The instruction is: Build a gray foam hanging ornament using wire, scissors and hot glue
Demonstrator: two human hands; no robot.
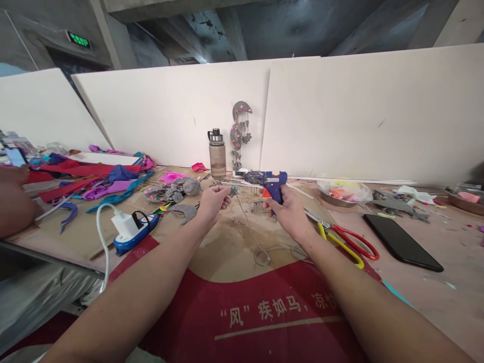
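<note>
In my right hand (pixel 291 210) is a blue glue gun (pixel 279 185) with an orange trigger, its nozzle end pointing left. My left hand (pixel 214 202) pinches a small grey-green piece (pixel 234 190), whose exact kind is too small to tell. From near this piece a thin grey cord (pixel 245 214) runs down to loose coils on the brown board (pixel 223 252). The nozzle end is close to the pinched piece; I cannot tell whether they touch. Left of my left hand lie grey felt pieces with pink dots (pixel 166 192), a ball of grey yarn (pixel 192 186) and a grey crescent (pixel 183 212).
A water bottle (pixel 217 156) stands before the white panel (pixel 159 116), where a grey moon hanging (pixel 242 113) is displayed. Red-and-yellow-handled scissors (pixel 350 242) and a black phone (pixel 403 242) lie right. A power strip (pixel 136 234) and coloured cloth (pixel 98 176) lie left, near another person's arm (pixel 17 206).
</note>
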